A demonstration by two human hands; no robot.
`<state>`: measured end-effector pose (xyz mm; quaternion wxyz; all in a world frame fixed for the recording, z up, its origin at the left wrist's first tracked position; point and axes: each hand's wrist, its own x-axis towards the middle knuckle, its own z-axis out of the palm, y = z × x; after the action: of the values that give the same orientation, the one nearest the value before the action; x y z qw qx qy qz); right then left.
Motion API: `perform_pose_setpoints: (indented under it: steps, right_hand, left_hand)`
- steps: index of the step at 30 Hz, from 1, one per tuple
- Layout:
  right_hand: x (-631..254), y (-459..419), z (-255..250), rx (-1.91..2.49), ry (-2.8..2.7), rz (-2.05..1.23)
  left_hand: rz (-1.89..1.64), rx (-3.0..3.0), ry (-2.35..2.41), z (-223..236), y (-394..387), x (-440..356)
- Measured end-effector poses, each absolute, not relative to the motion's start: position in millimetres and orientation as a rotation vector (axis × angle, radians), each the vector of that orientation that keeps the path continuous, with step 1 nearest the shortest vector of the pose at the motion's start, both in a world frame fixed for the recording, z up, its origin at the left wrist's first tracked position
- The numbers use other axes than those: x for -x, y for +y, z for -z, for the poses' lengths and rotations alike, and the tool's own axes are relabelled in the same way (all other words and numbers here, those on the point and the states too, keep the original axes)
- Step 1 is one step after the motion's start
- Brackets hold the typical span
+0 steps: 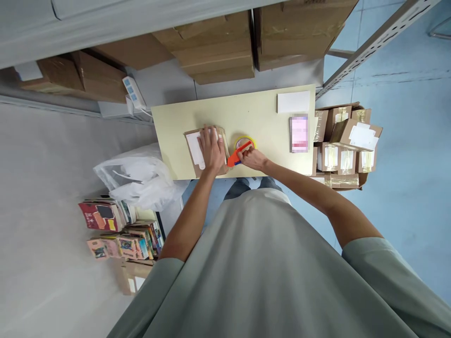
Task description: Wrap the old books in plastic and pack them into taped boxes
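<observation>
A small brown cardboard parcel (198, 165) with a white label lies on a pale yellow table (268, 162). My left hand (212, 148) rests flat on top of it, fingers stretched out and pointing away from me. Just right of the parcel, my right hand (251, 157) is closed around an orange-red tape dispenser (235, 158) that carries a yellow-rimmed roll of tape (252, 139). The dispenser's front end is at the parcel's lower right edge; whether tape sticks to the parcel there is too small to tell.
A white slip stack (293, 102) and a phone-like pink screen (299, 134) lie at the table's right. Taped parcels (347, 159) fill a box beyond it. White plastic bags (141, 176) and stacked books (105, 216) stand left. Shelved cartons (218, 44) border the far side.
</observation>
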<state>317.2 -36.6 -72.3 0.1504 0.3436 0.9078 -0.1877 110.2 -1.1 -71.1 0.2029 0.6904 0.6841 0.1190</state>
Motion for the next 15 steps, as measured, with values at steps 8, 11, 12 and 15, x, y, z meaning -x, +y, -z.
perform_pose_setpoints:
  steps: [8, 11, 12, 15]
  right_hand:
    - [-267, -81, 77, -0.981, 2.609, 0.729]
    - [-281, -84, 79, -0.989, 2.570, 0.735]
    - [-292, -82, 80, -0.994, 2.550, 0.734]
    - [-340, -58, 79, -1.060, 2.452, 0.675]
  left_hand:
    - [-0.223, -2.128, 1.555, 61, -34, -115]
    - [-0.224, -2.100, 1.545, 64, -35, -108]
    - [-0.229, -2.086, 1.549, 66, -35, -107]
    - [-0.234, -2.058, 1.563, 72, -34, -106]
